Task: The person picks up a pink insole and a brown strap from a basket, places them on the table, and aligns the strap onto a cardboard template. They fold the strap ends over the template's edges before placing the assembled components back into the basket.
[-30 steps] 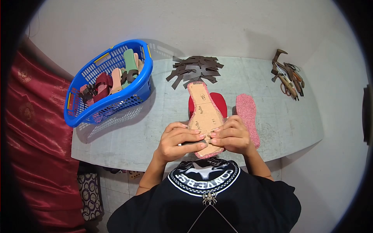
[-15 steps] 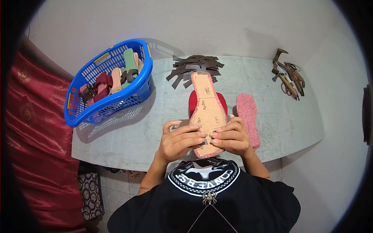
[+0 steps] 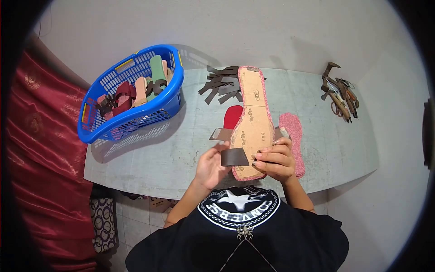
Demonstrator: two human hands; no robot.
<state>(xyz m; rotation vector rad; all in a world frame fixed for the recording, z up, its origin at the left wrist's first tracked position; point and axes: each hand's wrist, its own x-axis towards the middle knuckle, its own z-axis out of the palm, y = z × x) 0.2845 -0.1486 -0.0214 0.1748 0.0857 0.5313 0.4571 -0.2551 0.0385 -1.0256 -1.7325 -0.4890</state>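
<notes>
A pink-edged sandal sole (image 3: 253, 122) is held up with its tan underside showing. My right hand (image 3: 277, 159) grips its right edge, fingertips lying on the tan face. At the left edge, my left hand (image 3: 210, 167) holds the sole from behind, its fingertips hidden. A dark brown strap (image 3: 234, 157) lies folded across the lower left of the underside, its end loose. Another strap end (image 3: 220, 133), with a pale patch, sticks out to the left above it. Behind the sole, a red rounded piece (image 3: 233, 117) partly shows.
A pink sole (image 3: 292, 136) lies to the right. Brown strap pieces (image 3: 219, 86) are piled at the back. A blue basket (image 3: 156, 106) with several sandals stands at left on the table (image 3: 140, 170). Hammer and hand tools (image 3: 340, 93) lie at the right.
My left hand has moved off the sole's face to its left edge. The sole has shifted slightly right and up; the dark strap now shows over its underside.
</notes>
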